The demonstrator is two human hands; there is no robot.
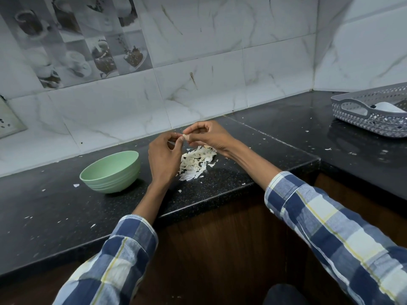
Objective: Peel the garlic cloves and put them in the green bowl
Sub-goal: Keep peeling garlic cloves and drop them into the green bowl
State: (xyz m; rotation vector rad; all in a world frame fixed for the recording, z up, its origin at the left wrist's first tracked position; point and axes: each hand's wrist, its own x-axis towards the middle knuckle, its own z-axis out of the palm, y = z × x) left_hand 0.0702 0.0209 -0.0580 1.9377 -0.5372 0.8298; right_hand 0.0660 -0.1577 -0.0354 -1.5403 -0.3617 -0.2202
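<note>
Left hand and right hand raised together, fingertips pinching

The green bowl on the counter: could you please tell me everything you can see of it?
The green bowl is pale mint, round and deep, with a smooth matte look like plastic and shallow ridges stepped around its lower wall. It stands upright on the black speckled countertop, near the tiled wall, beside the left hand but apart from it. Nothing touches it except the counter. Its inside is mostly hidden from this angle, so its contents cannot be told.
</note>
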